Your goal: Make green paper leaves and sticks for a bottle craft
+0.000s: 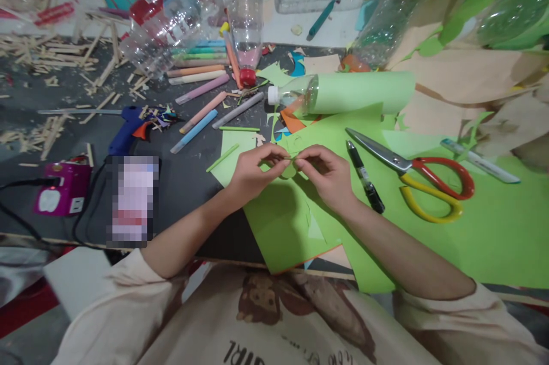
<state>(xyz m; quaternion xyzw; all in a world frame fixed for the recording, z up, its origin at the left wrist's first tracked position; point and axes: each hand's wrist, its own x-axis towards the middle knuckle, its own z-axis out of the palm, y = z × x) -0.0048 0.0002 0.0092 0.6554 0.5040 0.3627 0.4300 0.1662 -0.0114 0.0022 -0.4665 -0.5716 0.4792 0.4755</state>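
Paper piece [290, 170], small and green, is between my hands. I pinch it with my left hand [253, 173] and right hand [329, 175], each grip closed on it, above the big green sheet [277, 227] on the desk [189, 187].

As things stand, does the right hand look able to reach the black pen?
Probably yes: the black pen lies just beside the right hand with nothing over it, though that hand's fingertips are busy pinching a green paper piece.

Left hand [262, 170] and right hand [326, 177] pinch a small green paper piece [290, 170].
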